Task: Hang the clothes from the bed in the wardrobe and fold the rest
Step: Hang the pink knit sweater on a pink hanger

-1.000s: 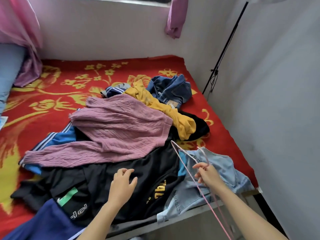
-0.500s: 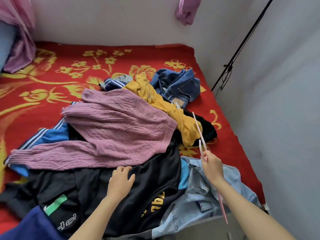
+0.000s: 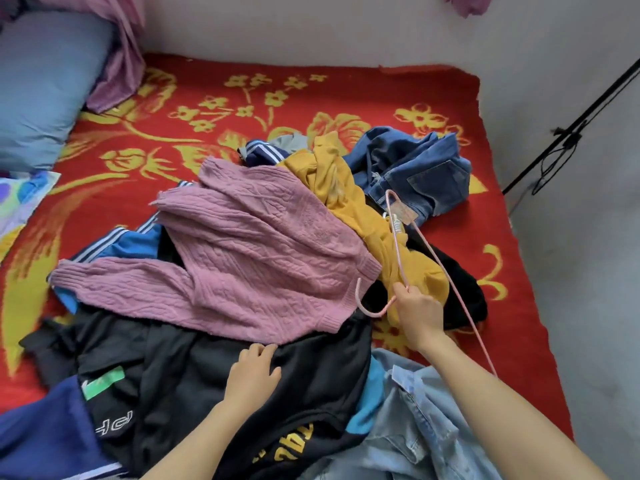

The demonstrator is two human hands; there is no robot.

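Observation:
A heap of clothes lies on the bed's red and yellow flowered blanket [image 3: 311, 95]. On top spreads a pink knitted sweater [image 3: 256, 251]. Beside it are a mustard yellow garment [image 3: 349, 195], dark blue jeans [image 3: 426, 174], a black printed top [image 3: 194, 386] and a light denim jacket [image 3: 426, 427]. My right hand [image 3: 417, 317] grips a thin pink wire hanger [image 3: 398, 251] near its hook, holding it over the yellow garment. My left hand [image 3: 254, 374] rests with loosely curled fingers on the black top, just below the sweater's hem.
A blue pillow [image 3: 45, 84] and a pink curtain [image 3: 117, 53] sit at the bed's far left. A grey wall runs along the right side, with a black pole and cable [image 3: 568, 133] leaning against it. A dark blue cloth [image 3: 38, 438] lies at the near left.
My right hand swung the hanger up and forward, from over the denim jacket to over the yellow garment. My left hand stayed on the black top. The view shifted left.

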